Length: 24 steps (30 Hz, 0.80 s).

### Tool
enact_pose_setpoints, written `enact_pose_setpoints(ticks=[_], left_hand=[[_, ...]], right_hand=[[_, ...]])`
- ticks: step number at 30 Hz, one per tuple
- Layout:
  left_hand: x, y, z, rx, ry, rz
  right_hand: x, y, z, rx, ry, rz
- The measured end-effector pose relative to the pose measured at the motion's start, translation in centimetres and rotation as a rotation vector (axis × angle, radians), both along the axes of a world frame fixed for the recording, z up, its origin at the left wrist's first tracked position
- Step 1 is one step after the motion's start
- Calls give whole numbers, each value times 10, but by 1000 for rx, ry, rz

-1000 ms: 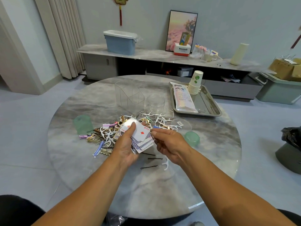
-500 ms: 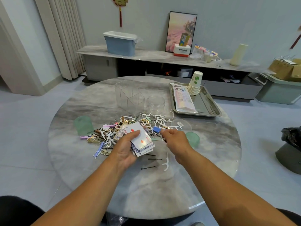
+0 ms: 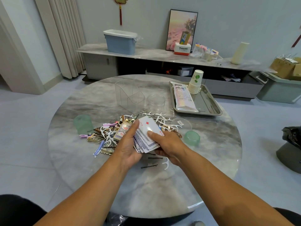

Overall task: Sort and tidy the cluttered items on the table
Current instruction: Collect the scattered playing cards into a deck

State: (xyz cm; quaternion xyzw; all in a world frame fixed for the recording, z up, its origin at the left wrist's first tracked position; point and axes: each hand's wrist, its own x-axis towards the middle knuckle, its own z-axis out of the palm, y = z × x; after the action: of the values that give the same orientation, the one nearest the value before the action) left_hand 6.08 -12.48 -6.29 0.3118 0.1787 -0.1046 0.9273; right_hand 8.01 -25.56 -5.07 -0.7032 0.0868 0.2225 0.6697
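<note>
Gripping the fanned playing cards (image 3: 147,136), both hands' fingers (image 3: 135,128) hiding lower faces.

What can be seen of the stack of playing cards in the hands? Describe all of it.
The stack of playing cards is a loose, uneven fan held above the round table, near the clutter pile. The top card lies face up, white and glossy, with a red diamond pip; cards beneath show blue patterned backs with white borders. The left hand cups it from below and the left; the right hand holds its right edge, thumb pressing the top card.
</note>
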Motion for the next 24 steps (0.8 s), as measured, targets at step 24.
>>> enact_pose_setpoints(ticks=[24], left_hand=[[-14, 51, 18, 153, 184, 148]], right_hand=[[-40, -17, -29, -16, 30, 177]])
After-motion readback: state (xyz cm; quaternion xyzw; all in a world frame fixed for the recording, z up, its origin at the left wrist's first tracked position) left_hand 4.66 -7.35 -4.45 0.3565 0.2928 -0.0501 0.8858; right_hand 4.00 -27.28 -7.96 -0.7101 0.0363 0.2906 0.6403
